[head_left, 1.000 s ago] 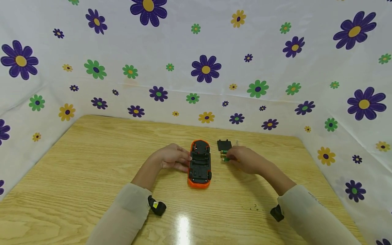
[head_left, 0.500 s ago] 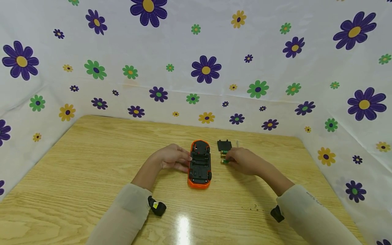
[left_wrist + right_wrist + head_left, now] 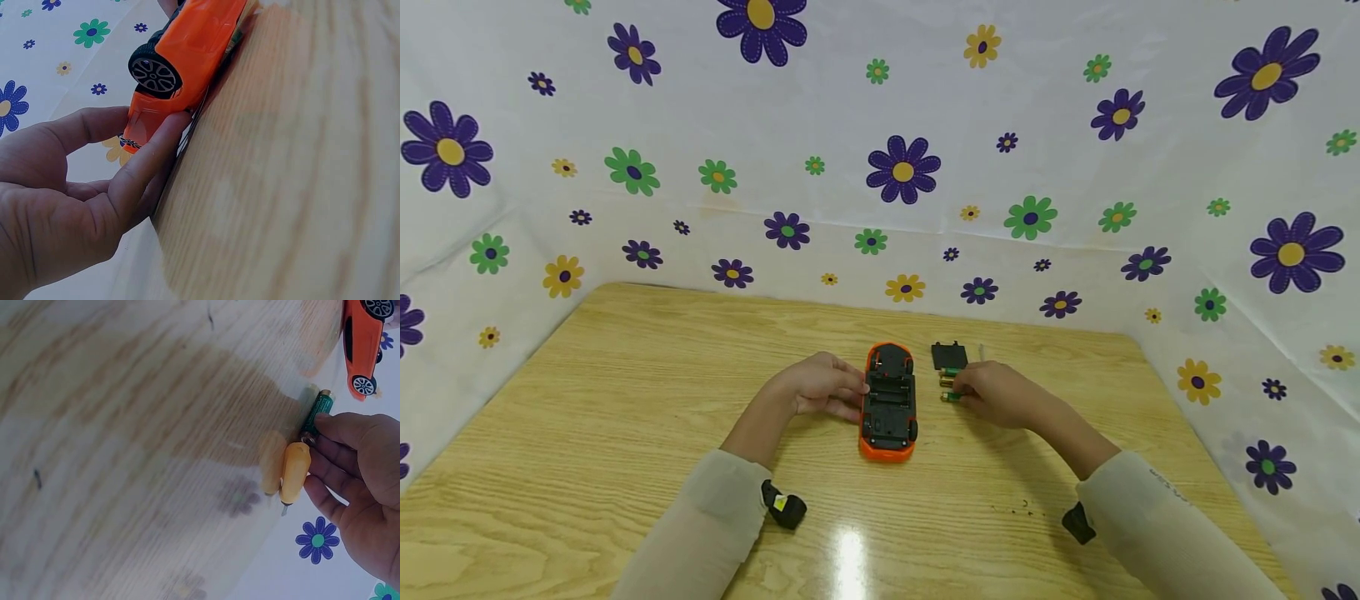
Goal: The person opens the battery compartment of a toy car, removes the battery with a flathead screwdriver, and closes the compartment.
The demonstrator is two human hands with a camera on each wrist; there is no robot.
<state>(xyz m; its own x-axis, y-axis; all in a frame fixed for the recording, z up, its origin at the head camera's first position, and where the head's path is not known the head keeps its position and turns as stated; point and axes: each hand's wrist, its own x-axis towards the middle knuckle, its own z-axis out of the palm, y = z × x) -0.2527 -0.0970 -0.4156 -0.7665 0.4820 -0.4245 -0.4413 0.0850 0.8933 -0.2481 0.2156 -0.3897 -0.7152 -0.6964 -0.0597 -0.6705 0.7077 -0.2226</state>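
Note:
An orange toy car lies wheels up in the head view, its black underside and bare battery compartment showing. My left hand holds the car's left side between thumb and fingers; the left wrist view has them at one end of the orange body. To the right, my right hand is at several green and gold batteries. Its thumb and fingers pinch the nearest battery, whose green casing shows under the thumb in the right wrist view. Other batteries lie just beyond, partly behind the fingers.
A black battery cover lies behind the batteries. Close to the right hand is a screwdriver with a yellow handle, mostly hidden in the head view. Dark specks dot the wooden table. Flowered cloth walls the back and sides.
The nearest battery has shifted slightly toward me, apart from the others, with the right hand's fingers on it. My left hand and the car have stayed put.

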